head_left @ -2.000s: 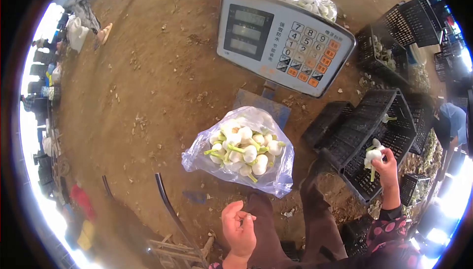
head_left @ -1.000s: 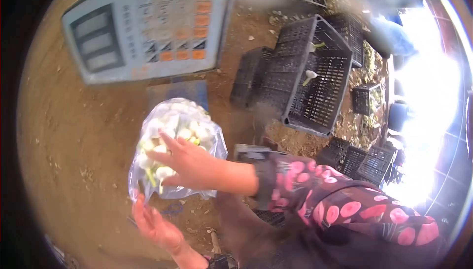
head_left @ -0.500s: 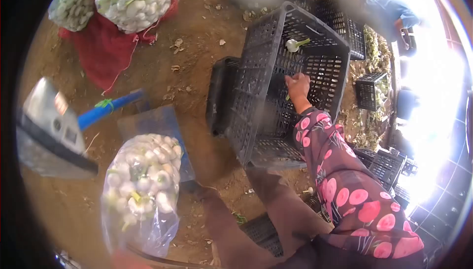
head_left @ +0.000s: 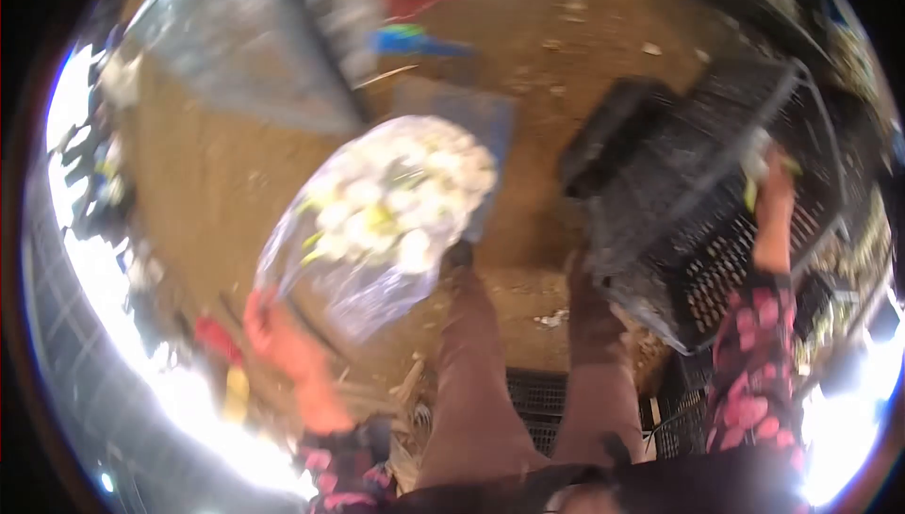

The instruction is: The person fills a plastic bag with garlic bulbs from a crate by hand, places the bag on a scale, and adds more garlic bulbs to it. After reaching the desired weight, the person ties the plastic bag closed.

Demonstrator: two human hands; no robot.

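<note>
The whole view is motion-blurred. A clear plastic bag (head_left: 386, 208) full of white bulbs with green stems lies on the blue-grey scale platform (head_left: 481, 114). My left hand (head_left: 273, 330) is at the bag's lower left corner and touches it; the blur hides its fingers. My right hand (head_left: 775, 179) reaches into the tilted black plastic crate (head_left: 679, 231), fingers closed around a white bulb (head_left: 754, 161) with a green stem. My pink-patterned sleeve runs down from that hand.
The grey scale display head (head_left: 250, 38) stands at the upper left above a blue pole (head_left: 410, 41). More black crates (head_left: 537, 406) lie by my legs. Brown dirt ground lies all around, with glare at both edges.
The camera has swung left, so the bag now sits in the middle. My left hand has come into view at the bag's corner. My right hand has moved to the bulb in the crate.
</note>
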